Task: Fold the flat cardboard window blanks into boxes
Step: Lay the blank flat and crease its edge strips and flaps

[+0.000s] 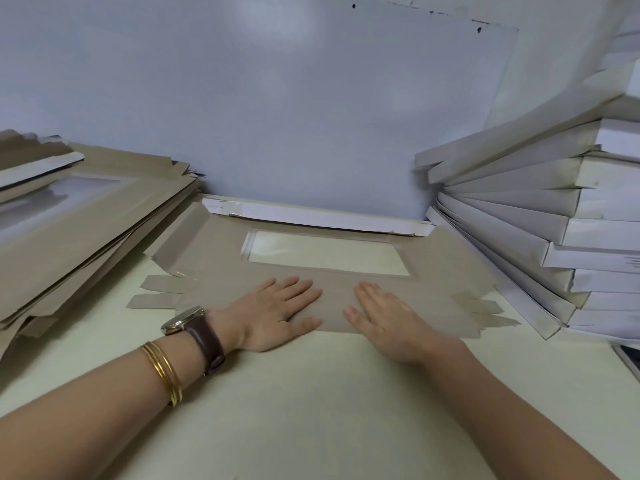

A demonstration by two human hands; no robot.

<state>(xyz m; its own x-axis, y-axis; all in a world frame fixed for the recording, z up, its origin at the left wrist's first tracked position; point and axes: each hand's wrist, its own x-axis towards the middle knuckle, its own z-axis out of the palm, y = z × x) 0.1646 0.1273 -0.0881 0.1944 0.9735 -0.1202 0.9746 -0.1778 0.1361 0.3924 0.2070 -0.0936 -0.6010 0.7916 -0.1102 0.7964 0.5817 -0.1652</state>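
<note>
The cardboard window blank (pixel 332 278) lies flat, brown side up, at the middle of the table (pixel 311 393). It reaches from mid-table to the far edge, where its white far flap (pixel 311 218) stands against the wall (pixel 277 98).

At the table's left edge a stack of flat blanks (pixel 86 216) lies fanned and uneven, close beside the blank's left tabs (pixel 156 292). The left hand (pixel 277 310), with a watch (pixel 194 323) and bangles (pixel 162 372) on that wrist, lies palm down with straight fingers on the blank's near strip, gripping nothing. The right hand (pixel 384 317) presses the same strip just beside it, equally flat and open. Both sit nearer than the clear window (pixel 329 252). The right tabs (pixel 485 313) stick out toward a leaning stack of folded boxes (pixel 554 216) at the right edge.

The likely step is creasing the near panel. If the two palms press unevenly, the fold could run crooked or the blank could slip on the smooth table. Pressure straying onto the window could dent its film. Lifting the sides carelessly could snag the tabs on either stack, and a knock might bring down the leaning boxes.
</note>
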